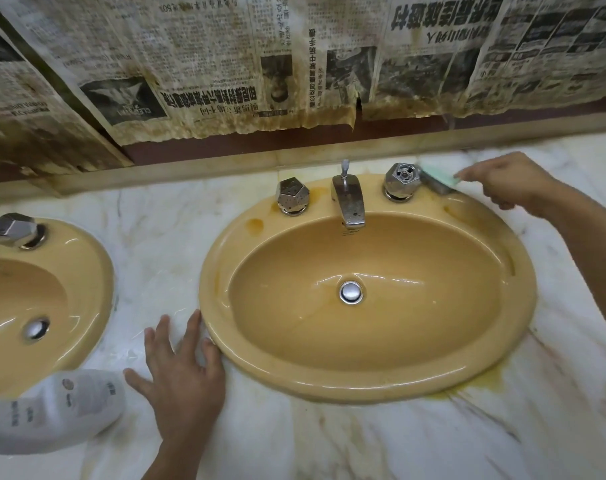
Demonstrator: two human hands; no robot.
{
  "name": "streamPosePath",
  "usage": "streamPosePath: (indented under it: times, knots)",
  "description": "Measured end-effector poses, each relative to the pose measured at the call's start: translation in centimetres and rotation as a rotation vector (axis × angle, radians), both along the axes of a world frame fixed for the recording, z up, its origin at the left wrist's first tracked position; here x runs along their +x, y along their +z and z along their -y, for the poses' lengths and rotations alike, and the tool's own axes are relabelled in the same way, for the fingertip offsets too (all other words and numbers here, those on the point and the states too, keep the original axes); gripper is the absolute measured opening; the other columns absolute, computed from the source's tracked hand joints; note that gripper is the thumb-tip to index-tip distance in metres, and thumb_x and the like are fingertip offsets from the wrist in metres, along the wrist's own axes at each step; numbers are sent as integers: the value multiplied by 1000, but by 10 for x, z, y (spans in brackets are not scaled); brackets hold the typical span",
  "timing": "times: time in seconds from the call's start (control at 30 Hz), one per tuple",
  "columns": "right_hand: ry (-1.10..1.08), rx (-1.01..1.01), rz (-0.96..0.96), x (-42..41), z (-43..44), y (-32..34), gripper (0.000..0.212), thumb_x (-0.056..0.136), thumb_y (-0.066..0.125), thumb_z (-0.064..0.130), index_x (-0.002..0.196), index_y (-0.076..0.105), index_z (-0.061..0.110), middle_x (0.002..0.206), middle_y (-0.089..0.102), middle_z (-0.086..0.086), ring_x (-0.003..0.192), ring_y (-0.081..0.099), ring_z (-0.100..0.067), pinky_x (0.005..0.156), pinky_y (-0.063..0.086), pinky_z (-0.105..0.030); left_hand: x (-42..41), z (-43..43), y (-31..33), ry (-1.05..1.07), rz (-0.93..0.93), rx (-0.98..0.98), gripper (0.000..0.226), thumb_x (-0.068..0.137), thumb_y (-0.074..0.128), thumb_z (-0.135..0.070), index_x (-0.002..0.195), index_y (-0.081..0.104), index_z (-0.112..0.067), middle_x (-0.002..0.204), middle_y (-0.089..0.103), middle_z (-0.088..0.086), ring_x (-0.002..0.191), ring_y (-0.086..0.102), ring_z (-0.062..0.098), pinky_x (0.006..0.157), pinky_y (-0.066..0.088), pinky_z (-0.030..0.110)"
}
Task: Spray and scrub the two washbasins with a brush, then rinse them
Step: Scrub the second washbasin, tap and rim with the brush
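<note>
- Lower left of frame: white spray bottle (52,410), blurred, leaning or lying on the marble counter (294,445); can't tell which. It sits just beside the L hand.
- Lower centre: L hand (180,368) lies flat on the counter, fingers spread wide, holding nothing. Its fingertips touch the near rim of the main basin.
- Centre: main basin (363,388), mustard yellow, oval, glossy-wet, w/ drain stopper (351,292) in the middle. Orange stains show by its lower-right rim & on the back ledge.
- Left edge: 2nd basin (100,271), only part in view, well apart from the brush.
- Upper centre: chrome spout (348,199) btwn 2 faceted knobs.
- Upper right: R hand (509,183) pinches the green-backed brush (440,180), bristles down on the ledge, right beside the right knob (400,181); motion blur.
- Top: stained newspaper (225,64) covers the wall.
- Risks, as I judge: the brush could knock the knob & start water early. The L hand could slip on the wet marble. The L forearm could push the bottle off the counter.
</note>
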State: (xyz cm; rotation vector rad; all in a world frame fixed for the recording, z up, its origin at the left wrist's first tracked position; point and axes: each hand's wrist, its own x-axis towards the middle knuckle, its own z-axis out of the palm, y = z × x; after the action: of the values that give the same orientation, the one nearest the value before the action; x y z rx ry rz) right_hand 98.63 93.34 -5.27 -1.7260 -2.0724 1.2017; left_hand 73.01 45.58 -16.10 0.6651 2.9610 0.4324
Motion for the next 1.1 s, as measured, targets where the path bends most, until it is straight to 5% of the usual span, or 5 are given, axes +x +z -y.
streamPosePath:
  times: [0.23, 0.53, 0.7, 0.9, 1.1]
  knots:
    - [354, -206, 95, -62, -52, -8, 26, 99, 58, 31, 111, 76, 17, 58, 30, 2, 55, 24, -17, 54, 22, -30, -1, -1, -1, 4, -14, -15, 57, 97, 27, -51, 149, 47, -42, 164, 24, 2, 157, 11, 22, 117, 3, 70]
    - [519, -157, 244, -54, -64, 6, 23, 100, 59, 33, 114, 77, 28, 61, 45, 0, 61, 36, -19, 59, 34, -33, -1, -2, 0, 13, -8, -31, 56, 97, 27, -51, 149, 45, -44, 165, 23, 0, 157, 9, 21, 118, 2, 68]
    - [631, 53, 311, -81, -53, 17, 27, 101, 58, 25, 119, 75, 36, 114, 70, 2, 100, 66, -29, 72, 50, -37, 1, -4, 4, 15, 11, -20, 55, 97, 27, -52, 148, 46, -44, 165, 23, 0, 157, 9, 20, 118, 1, 68]
    - [600, 22, 349, -69, -50, 25, 26, 100, 59, 23, 111, 76, 38, 117, 70, -1, 86, 60, -20, 72, 46, -34, 0, -3, 4, 13, 11, -20, 55, 97, 27, -52, 149, 46, -44, 165, 23, 0, 157, 8, 20, 119, 0, 66]
    - [550, 174, 288, -78, -30, 14, 26, 101, 59, 23, 123, 73, 27, 137, 64, -4, 123, 56, -24, 106, 39, -33, 0, -3, 4, 11, 5, -6, 55, 98, 26, -54, 148, 48, -43, 163, 25, 1, 157, 11, 20, 120, 0, 66]
